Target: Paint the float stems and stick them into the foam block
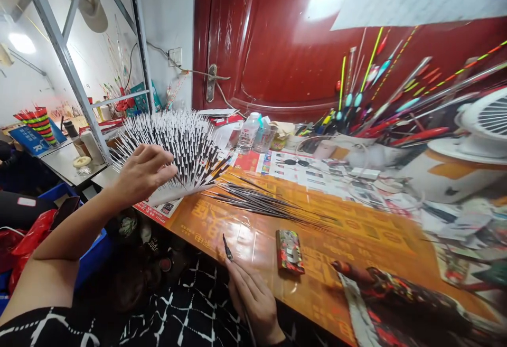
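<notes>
Brush [227, 247] in right hand [254, 298]

Red panelled door [277, 46] behind counter [237, 236]; white wall [170, 14], socket. Grey metal shelf frame [71, 56] beyond counter's left end.

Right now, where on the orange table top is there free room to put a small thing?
Bare orange surface shows between the dark rods and the small box, and between that box and the blotched object at right. Crowded: left end, white-tipped sticks; far side, bottle and floats.
</notes>
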The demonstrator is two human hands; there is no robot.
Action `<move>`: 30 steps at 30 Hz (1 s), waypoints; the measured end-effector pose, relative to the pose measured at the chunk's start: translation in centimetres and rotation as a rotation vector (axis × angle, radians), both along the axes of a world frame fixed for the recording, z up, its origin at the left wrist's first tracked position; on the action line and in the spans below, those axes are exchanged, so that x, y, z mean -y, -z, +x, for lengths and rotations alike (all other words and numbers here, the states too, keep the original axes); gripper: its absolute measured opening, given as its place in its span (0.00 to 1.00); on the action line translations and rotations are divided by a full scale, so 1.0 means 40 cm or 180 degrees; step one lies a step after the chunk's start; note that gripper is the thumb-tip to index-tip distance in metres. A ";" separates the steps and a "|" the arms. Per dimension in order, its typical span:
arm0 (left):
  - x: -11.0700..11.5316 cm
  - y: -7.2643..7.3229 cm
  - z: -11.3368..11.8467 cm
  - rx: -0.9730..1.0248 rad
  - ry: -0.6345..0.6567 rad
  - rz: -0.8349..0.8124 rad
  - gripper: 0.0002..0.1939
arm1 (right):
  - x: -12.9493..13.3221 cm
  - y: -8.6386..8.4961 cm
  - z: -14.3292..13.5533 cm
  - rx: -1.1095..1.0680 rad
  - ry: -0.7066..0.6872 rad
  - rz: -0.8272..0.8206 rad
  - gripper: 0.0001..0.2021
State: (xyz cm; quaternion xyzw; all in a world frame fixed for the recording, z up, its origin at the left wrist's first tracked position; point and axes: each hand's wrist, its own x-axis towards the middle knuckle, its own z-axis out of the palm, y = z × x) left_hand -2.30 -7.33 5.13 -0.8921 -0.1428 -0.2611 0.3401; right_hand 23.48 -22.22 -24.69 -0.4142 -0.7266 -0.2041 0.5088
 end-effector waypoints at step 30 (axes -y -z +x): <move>-0.037 0.396 0.268 0.0675 0.1016 -0.1583 0.10 | 0.043 -0.066 0.023 -0.0679 0.0132 -0.0084 0.30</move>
